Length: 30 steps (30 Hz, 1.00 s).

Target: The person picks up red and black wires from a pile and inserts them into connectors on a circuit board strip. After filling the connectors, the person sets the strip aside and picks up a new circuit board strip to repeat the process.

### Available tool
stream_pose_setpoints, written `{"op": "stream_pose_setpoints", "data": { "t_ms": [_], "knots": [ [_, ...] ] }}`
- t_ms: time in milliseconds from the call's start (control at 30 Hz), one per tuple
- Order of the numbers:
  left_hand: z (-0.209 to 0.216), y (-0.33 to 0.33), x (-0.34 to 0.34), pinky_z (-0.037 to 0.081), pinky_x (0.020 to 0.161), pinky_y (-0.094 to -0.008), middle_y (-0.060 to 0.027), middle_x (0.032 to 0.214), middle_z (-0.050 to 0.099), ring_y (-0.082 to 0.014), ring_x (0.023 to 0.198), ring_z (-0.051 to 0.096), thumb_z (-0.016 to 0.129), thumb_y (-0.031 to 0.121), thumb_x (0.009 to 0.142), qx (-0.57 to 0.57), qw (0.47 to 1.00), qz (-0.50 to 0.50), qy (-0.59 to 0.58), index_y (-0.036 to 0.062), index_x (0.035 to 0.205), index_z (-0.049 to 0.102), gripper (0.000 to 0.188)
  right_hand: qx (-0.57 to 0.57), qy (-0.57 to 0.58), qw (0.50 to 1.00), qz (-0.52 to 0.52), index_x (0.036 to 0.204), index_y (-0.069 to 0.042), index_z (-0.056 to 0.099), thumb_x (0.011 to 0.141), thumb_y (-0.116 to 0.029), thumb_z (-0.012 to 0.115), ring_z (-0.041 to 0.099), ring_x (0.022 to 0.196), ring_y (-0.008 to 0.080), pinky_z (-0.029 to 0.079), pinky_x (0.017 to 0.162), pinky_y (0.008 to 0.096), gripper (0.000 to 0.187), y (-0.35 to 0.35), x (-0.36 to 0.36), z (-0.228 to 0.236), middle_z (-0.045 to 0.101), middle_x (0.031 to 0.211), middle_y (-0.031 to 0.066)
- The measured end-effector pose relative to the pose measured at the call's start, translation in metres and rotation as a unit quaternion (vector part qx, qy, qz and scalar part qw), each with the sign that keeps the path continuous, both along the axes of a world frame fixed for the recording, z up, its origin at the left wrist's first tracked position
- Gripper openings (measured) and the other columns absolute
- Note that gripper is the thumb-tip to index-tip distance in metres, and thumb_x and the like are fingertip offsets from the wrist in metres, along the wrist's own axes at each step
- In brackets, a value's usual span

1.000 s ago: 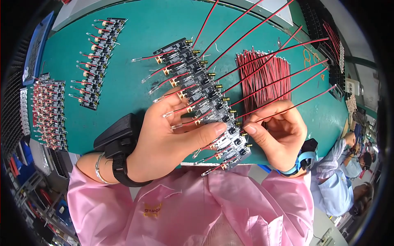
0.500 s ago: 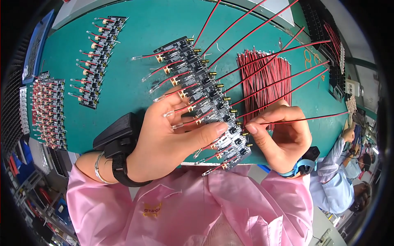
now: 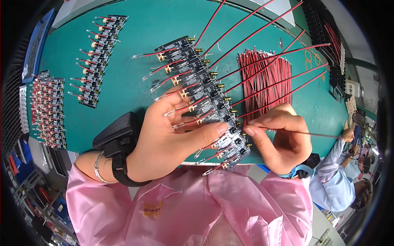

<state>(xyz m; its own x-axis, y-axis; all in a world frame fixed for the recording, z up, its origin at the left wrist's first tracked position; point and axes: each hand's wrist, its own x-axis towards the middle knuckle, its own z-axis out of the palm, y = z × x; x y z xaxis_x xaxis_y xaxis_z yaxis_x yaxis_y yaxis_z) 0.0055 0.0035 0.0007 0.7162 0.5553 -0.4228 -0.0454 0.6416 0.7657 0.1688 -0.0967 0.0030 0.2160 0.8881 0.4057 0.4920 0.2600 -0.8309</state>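
A long black circuit board panel (image 3: 205, 84) is held aslant above the bench by my left hand (image 3: 164, 137), thumb on its face and fingers beneath. Small clear LEDs on short red-and-black leads stick out along its left edge. Gold cylindrical parts line the right edge, and several long red-and-black wires (image 3: 262, 61) fan out from there. Beside the panel's lower right edge, my right hand (image 3: 283, 137) pinches one wire (image 3: 316, 133) between thumb and forefinger. Its tip at the board is hidden by my fingertips.
A thick bundle of red-and-black wires (image 3: 266, 82) lies on the green bench (image 3: 139, 24) behind my right hand. Another board panel (image 3: 96, 61) lies at the far left, with a stack of populated panels (image 3: 48, 112) nearer. Rubber bands (image 3: 308, 59) lie at right. A co-worker (image 3: 334, 188) sits beyond.
The wire in my right hand has swung, its free end now lower and blurred. My right fingers have shifted slightly. My left hand and the panel have barely moved.
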Motion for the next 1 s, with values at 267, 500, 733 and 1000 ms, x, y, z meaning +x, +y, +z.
{"op": "stream_pose_setpoints", "data": {
  "t_ms": [267, 500, 733, 1000],
  "knots": [
    [-0.001, -0.001, 0.001, 0.048, 0.064, -0.0223, -0.0049, 0.091, 0.056, -0.0108, 0.08, 0.056, 0.065, 0.0, 0.07, 0.007, 1.0, 0.01, -0.005, 0.0006, 0.098, 0.049, 0.032, -0.02, -0.008, 1.0, 0.008, 0.083, 0.004, 0.053, 0.061, 0.011, 0.068, 0.053, 0.06, 0.0134, 0.041, 0.053, 0.0222, 0.028, -0.002, 0.002, 0.001, 0.058, 0.071, 0.009],
    [0.005, 0.003, 0.001, 0.05, 0.062, -0.0227, -0.0051, 0.091, 0.056, -0.0116, 0.079, 0.057, 0.065, 0.0, 0.071, -0.023, 1.0, 0.002, 0.007, 0.0012, 0.098, 0.048, 0.032, -0.124, 0.3, 0.938, -0.122, 0.096, 0.004, 0.049, 0.07, 0.003, 0.065, 0.051, 0.063, 0.0098, 0.041, 0.055, 0.0219, 0.031, 0.004, 0.012, 0.014, 0.056, 0.071, 0.0051],
    [0.006, 0.004, 0.002, 0.05, 0.062, -0.0231, -0.0052, 0.092, 0.056, -0.0132, 0.08, 0.058, 0.064, 0.001, 0.071, -0.039, 0.999, -0.004, 0.009, 0.002, 0.099, 0.049, 0.032, -0.246, -0.129, 0.936, -0.214, 0.079, 0.002, 0.052, 0.076, -0.007, 0.06, 0.049, 0.063, 0.0086, 0.039, 0.057, 0.0213, 0.012, -0.001, 0.064, 0.012, 0.054, 0.068, 0.0013],
    [0.008, 0.003, 0.001, 0.05, 0.063, -0.0235, -0.0057, 0.093, 0.056, -0.0133, 0.08, 0.058, 0.064, 0.0, 0.071, -0.046, 0.999, -0.005, 0.012, 0.0023, 0.1, 0.048, 0.032, -0.349, -0.126, 0.907, -0.2, 0.071, 0.001, 0.054, 0.074, -0.009, 0.063, 0.045, 0.056, 0.0049, 0.036, 0.051, 0.0202, 0.014, 0.001, 0.061, 0.007, 0.051, 0.061, -0.0026]
  ]
}}
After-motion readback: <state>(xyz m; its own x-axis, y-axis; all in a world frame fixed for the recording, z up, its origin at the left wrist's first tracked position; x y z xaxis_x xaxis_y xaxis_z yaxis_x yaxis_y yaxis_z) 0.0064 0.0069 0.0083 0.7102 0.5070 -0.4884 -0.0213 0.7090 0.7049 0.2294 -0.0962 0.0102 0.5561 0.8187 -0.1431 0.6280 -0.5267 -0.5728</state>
